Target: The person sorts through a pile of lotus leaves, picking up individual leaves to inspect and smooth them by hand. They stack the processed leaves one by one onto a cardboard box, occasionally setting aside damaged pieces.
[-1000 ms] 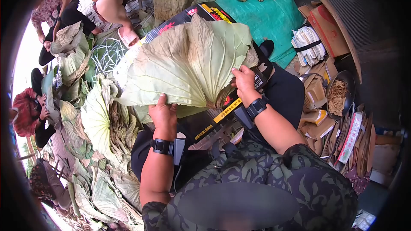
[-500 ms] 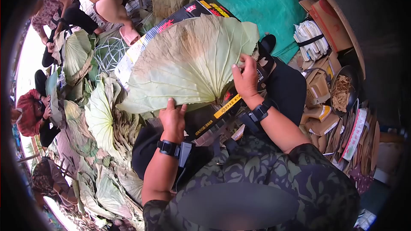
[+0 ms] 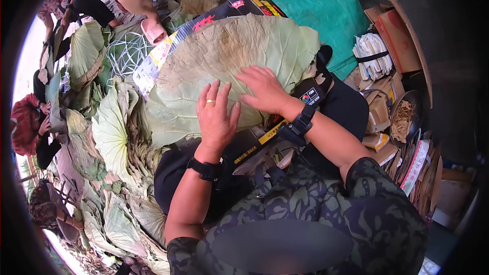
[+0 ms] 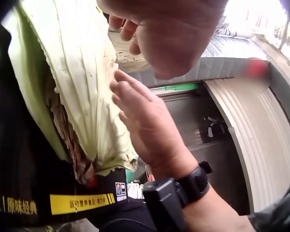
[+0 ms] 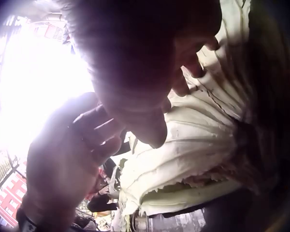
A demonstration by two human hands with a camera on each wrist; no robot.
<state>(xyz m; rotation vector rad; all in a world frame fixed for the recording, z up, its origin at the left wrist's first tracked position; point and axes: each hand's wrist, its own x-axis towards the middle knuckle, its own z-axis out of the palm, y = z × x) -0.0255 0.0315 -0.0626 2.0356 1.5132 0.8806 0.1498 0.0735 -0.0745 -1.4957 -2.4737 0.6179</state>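
A large dried lotus leaf (image 3: pixel 204 61), pale green with a brownish upper part, lies over a black printed cardboard box (image 3: pixel 239 157) across the person's lap. My left hand (image 3: pixel 218 114), a ring on one finger, is over the leaf's lower middle with its fingers straight. My right hand (image 3: pixel 267 91) lies flat over the leaf a little further right, fingers extended towards the left hand. In the left wrist view the right hand (image 4: pixel 152 121) has its fingertips at the veined leaf (image 4: pixel 79 72). The right wrist view shows the ribbed leaf (image 5: pixel 188 140) beneath the right hand's fingers.
Dried leaves (image 3: pixel 114 132) are heaped at the left, near other seated people. A green tarp (image 3: pixel 341 25) with rolled leaves lies at the back. To the right are a tied white stack (image 3: pixel 373 56), a pan of brown scraps (image 3: pixel 405 119) and folded cardboard (image 3: pixel 423 173).
Both hands have left the leaf's lower edge and moved inward over its surface, fingers straightening. The leaf's lower middle is now covered by the hands.
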